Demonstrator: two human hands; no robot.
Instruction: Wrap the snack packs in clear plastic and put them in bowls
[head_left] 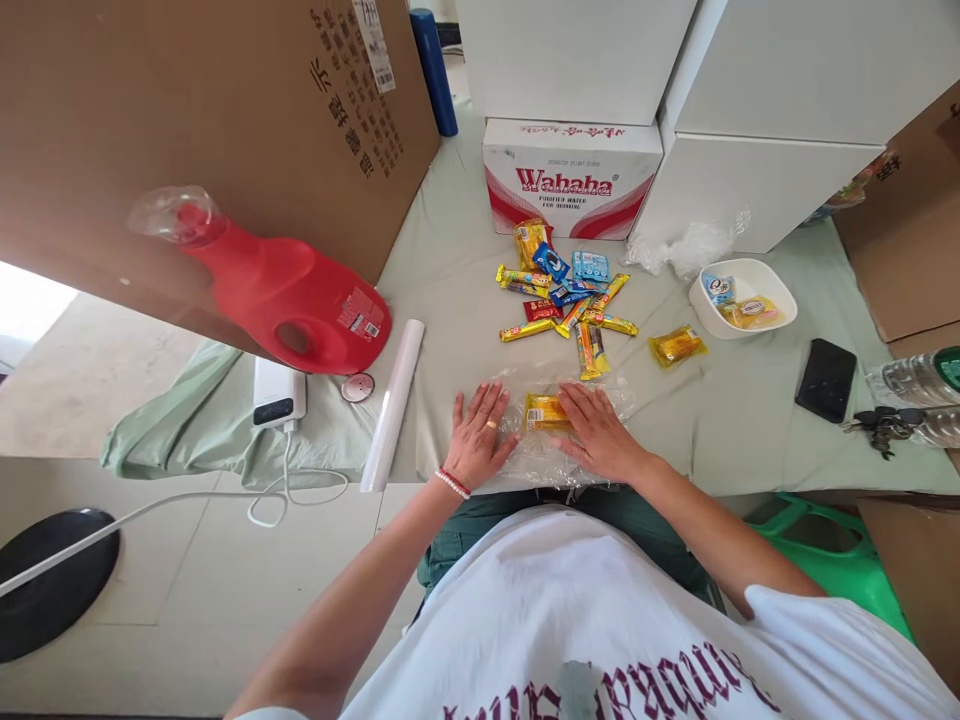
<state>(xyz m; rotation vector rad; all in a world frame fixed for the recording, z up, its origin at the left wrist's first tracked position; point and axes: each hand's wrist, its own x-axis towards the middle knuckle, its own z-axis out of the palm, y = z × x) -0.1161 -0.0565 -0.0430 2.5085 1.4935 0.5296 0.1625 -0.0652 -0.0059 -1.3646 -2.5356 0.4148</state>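
In the head view, a yellow packet (543, 413) is seen on the counter (465, 310), between the two hands and close to the person's edge, with a sheet of clear film (551, 465) spread about it. Whether any of the film is drawn over the packet cannot be told. The packet's right end is covered by the right hand (600, 430), whose fingers are stretched out and laid flat — no closed grip is seen. The left hand (478, 438) is set down just beside the packet's left end, at the film's edge, its fingers spread and nothing held in them.

As far as can be judged, the packet is already placed with the film, while the film is not yet neatly closed around it; its edges are left loose and creased.

Beyond the film, a heap of wrapped snacks (574, 292) is left lying loose, backed by a Wahaha box (574, 185). To the right, a second yellow packet (678, 346) is set apart, near a white bowl (781, 322) in which two packets are held — one blue, one yellow. Farther out, a phone (826, 380) is laid on the right and a white roll (393, 405) on the left.
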